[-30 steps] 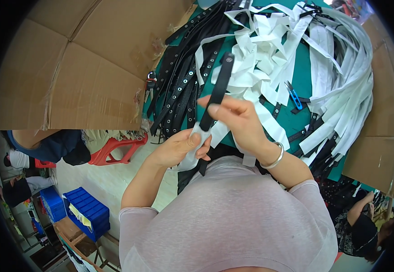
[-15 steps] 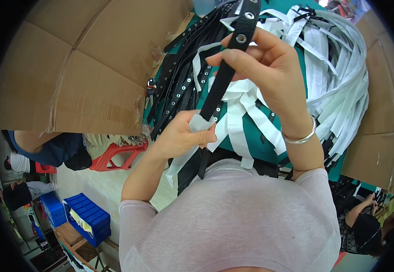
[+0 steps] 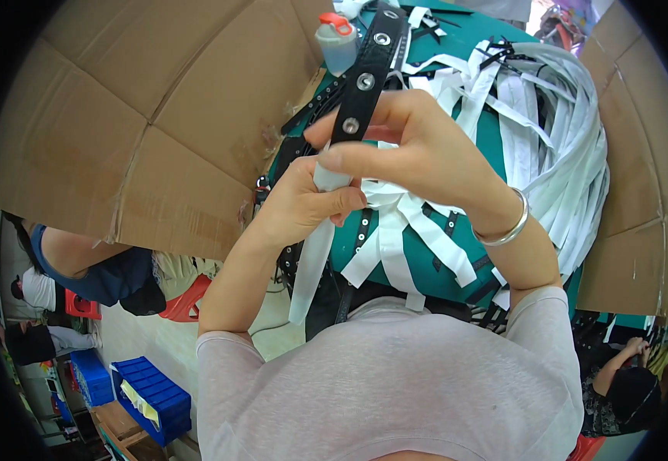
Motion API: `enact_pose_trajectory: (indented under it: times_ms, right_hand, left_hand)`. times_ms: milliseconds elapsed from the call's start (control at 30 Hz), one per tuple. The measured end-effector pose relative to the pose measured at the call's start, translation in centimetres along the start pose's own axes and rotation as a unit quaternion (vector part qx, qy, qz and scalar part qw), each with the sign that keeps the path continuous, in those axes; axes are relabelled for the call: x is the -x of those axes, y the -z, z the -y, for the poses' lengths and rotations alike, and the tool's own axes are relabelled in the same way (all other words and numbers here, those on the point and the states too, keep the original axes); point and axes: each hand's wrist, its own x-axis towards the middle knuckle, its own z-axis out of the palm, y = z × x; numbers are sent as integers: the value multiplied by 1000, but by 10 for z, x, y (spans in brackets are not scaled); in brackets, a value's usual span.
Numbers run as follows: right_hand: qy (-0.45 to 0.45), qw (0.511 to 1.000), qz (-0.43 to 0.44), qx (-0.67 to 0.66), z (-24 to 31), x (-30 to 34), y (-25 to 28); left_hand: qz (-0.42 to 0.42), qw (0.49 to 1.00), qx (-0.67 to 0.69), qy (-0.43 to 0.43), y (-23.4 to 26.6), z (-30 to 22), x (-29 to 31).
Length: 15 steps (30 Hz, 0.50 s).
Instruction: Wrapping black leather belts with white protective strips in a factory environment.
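Observation:
A black belt (image 3: pixel 373 60) with silver eyelets stands up between my hands, its punched end pointing away from me. My left hand (image 3: pixel 294 206) is closed round its lower part, where a white strip (image 3: pixel 315 265) wraps the belt and hangs down below my fist. My right hand (image 3: pixel 418 146), wearing a silver bangle (image 3: pixel 515 223), curls round the belt just above the wrap. Its thumb lies in front, close to the white strip, and its fingers pass behind, slightly blurred. Cut white strips (image 3: pixel 395 238) lie on the green table under my hands.
Large bundled white strips (image 3: pixel 568 169) lie at the right of the green table (image 3: pixel 472 27). A bottle with a red lid (image 3: pixel 337 46) stands at the back left. Cardboard walls (image 3: pixel 188 100) flank the table. Blue crates (image 3: pixel 153 396) and other people are beyond.
My right hand has come down the belt toward my left hand. The white strip is now wrapped closer round the belt. The view has shifted, showing more of the bottle.

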Motion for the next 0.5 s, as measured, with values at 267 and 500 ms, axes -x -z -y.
enact_pose_trajectory:
  times_ms: [267, 500]
  right_hand:
    - [-12, 977, -147, -155, 41, -34, 50]
    - [67, 988, -127, 62, 72, -55, 60]
  left_hand:
    - [14, 998, -62, 2, -2, -5, -4]
    - [73, 995, -46, -53, 1, -55, -25]
